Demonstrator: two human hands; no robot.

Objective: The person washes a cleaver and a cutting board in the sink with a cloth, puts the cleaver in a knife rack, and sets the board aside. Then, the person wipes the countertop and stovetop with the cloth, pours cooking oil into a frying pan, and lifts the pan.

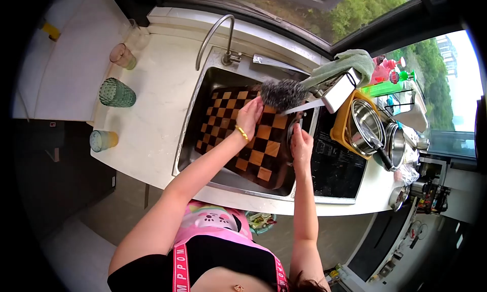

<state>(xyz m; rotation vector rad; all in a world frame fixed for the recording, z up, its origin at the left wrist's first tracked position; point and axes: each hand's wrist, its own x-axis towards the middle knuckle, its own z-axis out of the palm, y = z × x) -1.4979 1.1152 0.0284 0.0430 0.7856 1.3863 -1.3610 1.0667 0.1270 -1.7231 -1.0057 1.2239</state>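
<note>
A checkered wooden cutting board [223,109] in light and dark squares lies tilted across the sink [185,140]. My left hand [248,120], with a gold bracelet at the wrist, rests on the board's upper part, its fingers stretched toward a dark grey fluffy scrubbing cloth [283,94]. Whether those fingertips touch the cloth, I cannot tell. At the board's right end, my right hand [302,146] is closed round the edge beside a dark curved handle [290,134].
A tall faucet [231,38] rises behind the sink. Right of it stand a white rack [342,91] with a green towel [350,66], a yellow basin [345,124] and steel pots [368,122]. Several glasses, including a green tumbler [117,92], line the left counter [157,104].
</note>
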